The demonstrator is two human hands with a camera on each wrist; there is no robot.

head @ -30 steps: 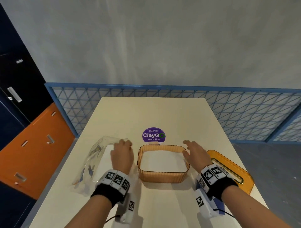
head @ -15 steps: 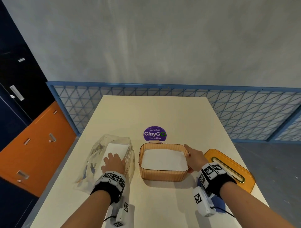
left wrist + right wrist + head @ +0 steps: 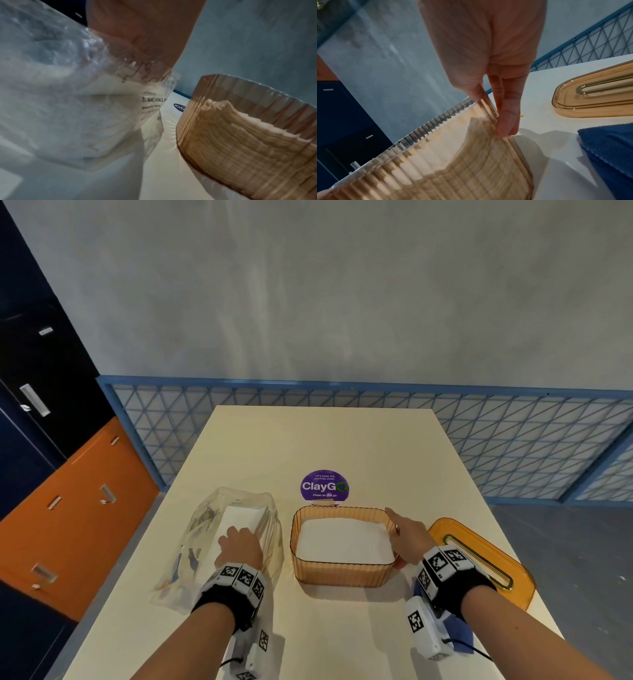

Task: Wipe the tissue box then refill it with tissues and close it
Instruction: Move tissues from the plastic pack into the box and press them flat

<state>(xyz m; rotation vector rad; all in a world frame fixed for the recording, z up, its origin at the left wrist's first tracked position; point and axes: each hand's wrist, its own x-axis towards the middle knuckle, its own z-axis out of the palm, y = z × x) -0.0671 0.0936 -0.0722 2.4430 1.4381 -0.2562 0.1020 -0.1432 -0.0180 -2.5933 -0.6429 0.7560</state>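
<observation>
The amber ribbed tissue box (image 3: 342,575) stands lidless at the middle of the table, holding a white tissue stack (image 3: 342,539). My right hand (image 3: 394,537) holds its right wall. In the right wrist view the right hand (image 3: 490,113) has its thumb at the rim and its straight fingers (image 3: 506,121) down the outside of the tissue box (image 3: 453,169). Left of the box lies a clear plastic bag (image 3: 205,529) with more white tissues (image 3: 239,517). My left hand (image 3: 239,546) reaches into it, fingers hidden. The left wrist view shows the palm (image 3: 145,33) entering the bag (image 3: 68,94).
The amber lid (image 3: 479,559) with its slot lies flat to the right of the box. A blue cloth (image 3: 457,633) sits under my right wrist. A purple round sticker (image 3: 324,486) marks the table (image 3: 325,440) behind the box. Orange drawers (image 3: 68,508) stand to the left.
My left hand moved from beside the box's left wall down into the plastic bag. My right hand came in against the box's right wall and took hold of it.
</observation>
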